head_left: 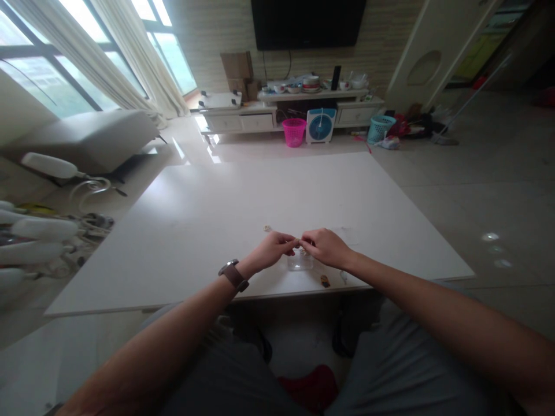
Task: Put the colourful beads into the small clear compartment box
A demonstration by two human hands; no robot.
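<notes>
My left hand [274,247] and my right hand [326,247] meet fingertip to fingertip above the near part of the white table [217,214]. Both are closed in a pinch on something small that the fingers mostly cover; its kind cannot be made out. Just below them stands a clear plastic box [300,263], partly behind the fingers. A small yellow and dark figure-shaped piece [325,281] lies near the table's front edge. Beside it is a small pale, clear scrap [344,277]. Left of the hands rests a tiny whitish-yellow piece [267,228].
A clear flat sheet or lid [347,234] lies behind my right hand. Across the floor are a pink basket [294,133], a blue and white fan [320,126] and a light blue basket [380,129] by a low cabinet. White-padded metal equipment [45,231] stands left of the table.
</notes>
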